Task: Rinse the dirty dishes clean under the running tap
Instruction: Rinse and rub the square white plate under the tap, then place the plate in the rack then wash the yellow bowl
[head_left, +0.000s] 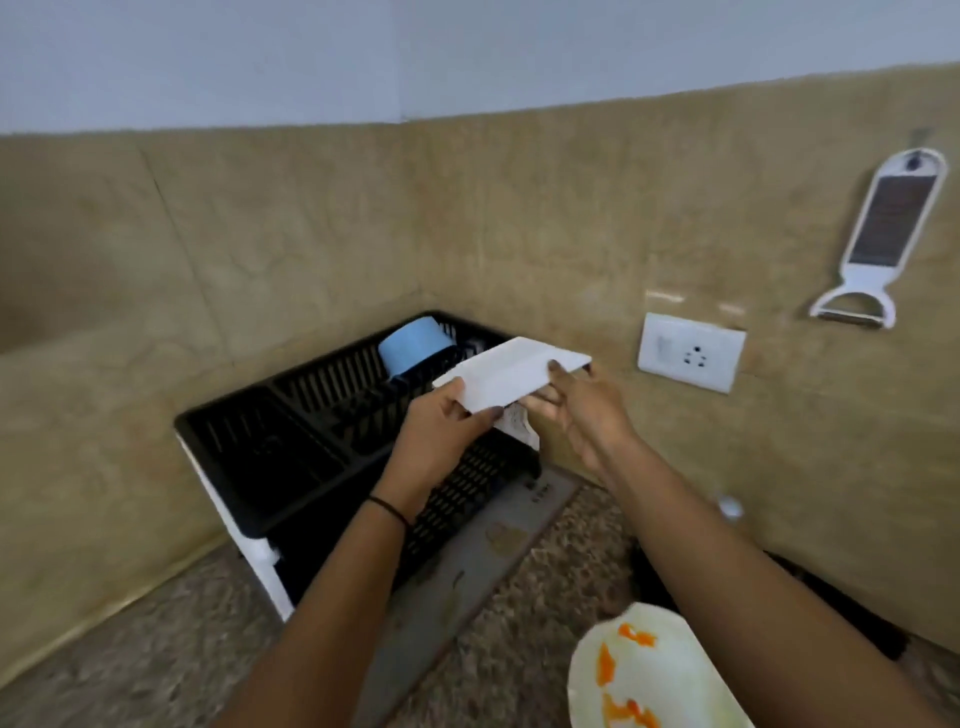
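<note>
a head-worn view looking down into the corner of a kitchen desk (182, 649) of speckled stone, with beige tiled walls behind. both arms reach forward. the left hand (441, 431) and the right hand (582, 410) together hold a square white plate (511, 376), each pinching an edge with the thumb on top and the fingers curled underneath. the plate is tilted, in the air just above the right end of a black dish rack (270, 441). its visible face looks clean.

in the rack's far compartment a pale blue cup (413, 345) lies tipped on its side. a grey drain tray (467, 571) sticks out from under the rack. near the bottom edge, under the right forearm, sits a round white plate smeared with orange food (639, 675). a white wall socket (691, 358) and a hanging white grater with a peeler end (883, 234) are on the right wall. no tap or sink is in view.

this looks like the racking step for a plate that seems rinsed. next, it likely needs lowering on edge into the slots, with both grips let go only once it is seated. the smeared plate appears still unwashed and probably comes after.
</note>
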